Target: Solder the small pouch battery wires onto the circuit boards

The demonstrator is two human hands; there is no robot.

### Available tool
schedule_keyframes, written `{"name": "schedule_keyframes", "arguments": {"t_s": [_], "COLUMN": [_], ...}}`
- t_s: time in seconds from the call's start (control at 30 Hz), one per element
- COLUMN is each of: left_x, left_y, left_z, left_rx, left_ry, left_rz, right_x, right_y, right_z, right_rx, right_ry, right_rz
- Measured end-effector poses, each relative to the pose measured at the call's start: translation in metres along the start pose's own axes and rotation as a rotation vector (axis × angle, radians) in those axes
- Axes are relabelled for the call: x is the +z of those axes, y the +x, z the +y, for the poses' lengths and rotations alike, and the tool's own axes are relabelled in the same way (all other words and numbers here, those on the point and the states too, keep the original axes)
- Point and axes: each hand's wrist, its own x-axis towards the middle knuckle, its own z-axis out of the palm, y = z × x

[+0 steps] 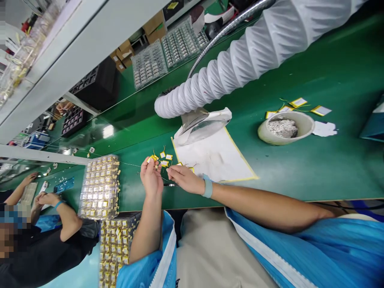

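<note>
My left hand (152,178) is closed around a small white-and-yellow pouch battery (154,157), pinched between thumb and fingers. My right hand (186,179), with a pale blue band (207,185) at its wrist, is pinched close beside it; what its fingertips hold is too small to make out. Just beyond both hands lie several loose batteries (164,163) with thin wires. A dark, thin tool (170,185) shows partly beneath my right hand.
A clear tray of batteries (99,188) stands left, with another tray (115,248) below it. A white sheet (216,160) carries a round lens-like cover under a ribbed hose (234,64). Right is a cup of silvery scraps (286,128). A co-worker's hands (48,199) are far left.
</note>
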Motion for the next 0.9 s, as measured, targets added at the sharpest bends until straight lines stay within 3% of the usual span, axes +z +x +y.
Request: {"name": "schedule_keyframes", "arguments": {"t_s": [0.27,0.7,0.8,0.9], "left_x": [0.017,0.007,-0.005,-0.047], "left_y": [-0.032,-0.011,-0.007,-0.005], "left_z": [-0.027,-0.033,-0.021,0.004], "left_rx": [-0.008,0.18,0.244,0.392], "left_ry": [0.0,0.186,0.336,0.627], "left_rz": [-0.007,0.131,0.122,0.147], "right_x": [-0.003,0.011,0.019,0.015], "right_y": [0.003,-0.006,-0.021,-0.026], "right_z": [-0.002,0.008,0.007,0.004], "right_rx": [0.013,0.246,0.293,0.319], "right_ry": [0.085,0.27,0.275,0.294], "right_rz": [-0.003,-0.106,-0.174,-0.178]}}
